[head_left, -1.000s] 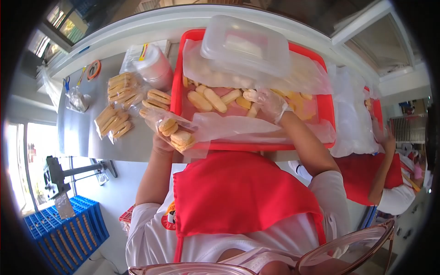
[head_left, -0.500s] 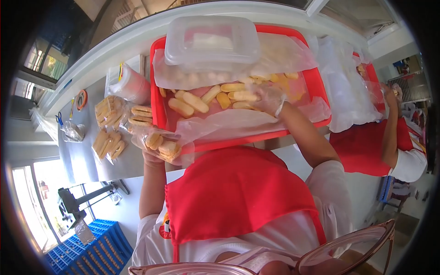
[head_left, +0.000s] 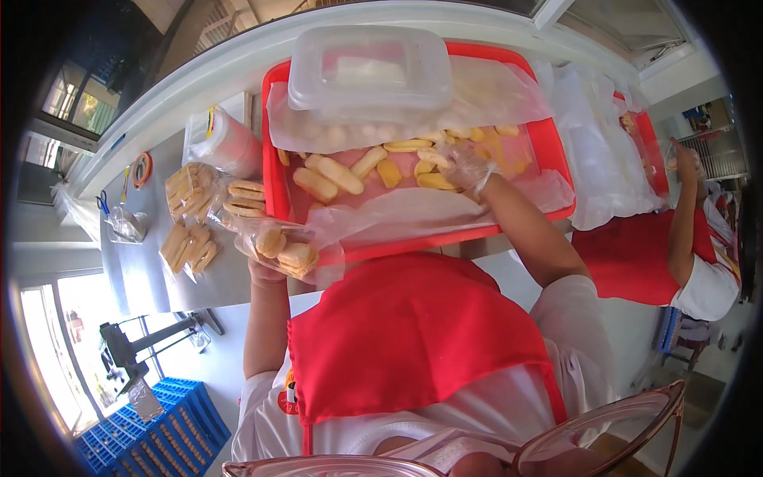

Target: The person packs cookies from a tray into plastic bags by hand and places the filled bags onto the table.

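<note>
My left hand [head_left: 266, 272] holds a clear plastic bag [head_left: 327, 253] at the near left corner of the red tray [head_left: 278, 191]. Several ladyfinger biscuits [head_left: 296, 256] sit inside this bag, and most of my left fingers are hidden behind it. In a thin clear glove, my right hand [head_left: 469, 168] reaches into the tray with its fingers closed on a ladyfinger [head_left: 434, 157]. More loose ladyfingers [head_left: 340, 176] lie on the tray floor to the left of it. Translucent paper [head_left: 397, 211] lines the tray.
A clear plastic lidded box [head_left: 369, 71] rests on the paper at the tray's far side. Filled biscuit bags [head_left: 189, 248], a bag roll [head_left: 230, 147], tape [head_left: 141, 172] and scissors [head_left: 102, 203] are on the left. To the right, a co-worker in a red apron [head_left: 628, 254] stands by another tray [head_left: 648, 151].
My right hand has shifted slightly, and the ladyfinger at its fingers has lifted and tilted. The left hand and its bag stay nearly in place. The co-worker's hand has moved a little.
</note>
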Demonstrator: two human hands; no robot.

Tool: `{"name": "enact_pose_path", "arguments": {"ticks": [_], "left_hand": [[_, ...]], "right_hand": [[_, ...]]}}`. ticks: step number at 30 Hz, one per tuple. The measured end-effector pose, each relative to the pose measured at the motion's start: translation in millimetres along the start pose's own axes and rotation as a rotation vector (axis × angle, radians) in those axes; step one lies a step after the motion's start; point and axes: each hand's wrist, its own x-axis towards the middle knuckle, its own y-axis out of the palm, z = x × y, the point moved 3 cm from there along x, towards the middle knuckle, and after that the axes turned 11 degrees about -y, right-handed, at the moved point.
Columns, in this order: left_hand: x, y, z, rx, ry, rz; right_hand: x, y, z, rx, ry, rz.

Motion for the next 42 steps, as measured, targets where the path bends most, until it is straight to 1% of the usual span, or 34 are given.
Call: {"name": "enact_pose_path", "arguments": {"ticks": [1, 3, 4, 6, 7, 9, 12, 13, 15, 16, 17, 18, 19, 20, 22, 23, 25, 27, 28, 31, 32, 34, 35, 37, 38, 40, 41, 42], "left_hand": [[0, -4, 1, -0.022, 0.005, -0.019], [0, -12, 1, -0.066, 0.014, -0.058], [1, -12, 1, -0.032, 0.009, -0.032], [2, -10, -1, 0.038, -0.004, 0.018], [2, -10, -1, 0.013, -0.014, 0.012], [2, -10, -1, -0.033, -0.038, 0.001], [2, 1, -5, 0.17, -0.023, 0.008], [4, 8, -5, 0.049, -0.005, 0.081], [10, 21, -4, -0.195, 0.04, 0.225], [14, 15, -4, -0.205, 0.053, 0.348], [13, 8, -2, -0.184, 0.056, 0.252], [11, 2, 0, -0.163, 0.061, 0.155], [12, 12, -4, -0.142, 0.069, 0.058], [15, 24, -5, -0.041, 0.051, -0.076], [23, 34, -4, 0.02, -0.018, -0.164], [26, 36, -4, 0.051, -0.054, -0.211], [32, 38, -2, 0.123, -0.015, -0.208], [37, 54, -4, 0.184, 0.026, -0.195], [40, 57, -5, 0.156, 0.008, -0.153], [40, 66, -9, 0.226, 0.059, -0.229], [40, 71, -10, 0.216, 0.028, -0.267], [37, 70, -8, 0.367, 0.005, -0.328], [37, 69, -6, 0.443, -0.009, -0.358], [38, 66, -2, 0.544, -0.052, -0.306], [38, 65, 0, 0.595, -0.074, -0.279], [38, 67, 0, 0.431, -0.09, -0.187], [38, 68, 1, 0.35, -0.098, -0.141], [38, 70, 0, 0.367, -0.07, -0.194]], "right_hand": [[-3, -10, 13, 0.021, 0.079, 0.038], [-7, -17, 23, -0.12, 0.002, 0.041], [-8, -17, 25, -0.19, -0.037, 0.043], [-3, 8, -15, -0.574, -0.13, 0.189], [0, 19, -34, -0.764, -0.176, 0.261], [2, 26, -46, -0.663, -0.268, 0.222], [6, 23, -59, -0.507, -0.339, 0.219], [6, 22, -60, -0.456, -0.354, 0.23], [2, 21, -62, -0.451, -0.376, 0.142], [1, 22, -60, -0.449, -0.388, 0.099], [1, 20, -61, -0.382, -0.299, 0.06], [-1, 12, -42, -0.314, -0.213, 0.023], [-2, 5, -28, -0.247, -0.129, -0.013], [-4, 0, -25, -0.005, -0.054, -0.102], [-10, -8, -20, 0.483, 0.1, -0.259], [-13, -12, -7, 0.589, 0.044, -0.263], [-27, -25, 33, 0.804, -0.067, -0.267], [-36, -26, 50, 0.899, -0.135, -0.198], [-40, -26, 57, 0.944, -0.168, -0.164], [-50, -29, 77, 0.649, -0.221, -0.138], [-50, -27, 79, 0.649, -0.276, -0.16], [-51, -24, 79, 0.649, -0.381, -0.208], [-51, -21, 77, 0.787, -0.316, -0.217], [-52, -14, 72, 1.06, -0.179, -0.233], [-51, -10, 71, 1.1, -0.162, -0.243], [-49, -4, 69, 1.181, -0.13, -0.263], [-51, -3, 70, 1.161, -0.123, -0.213], [-54, -1, 70, 1.14, -0.117, -0.163]]}}
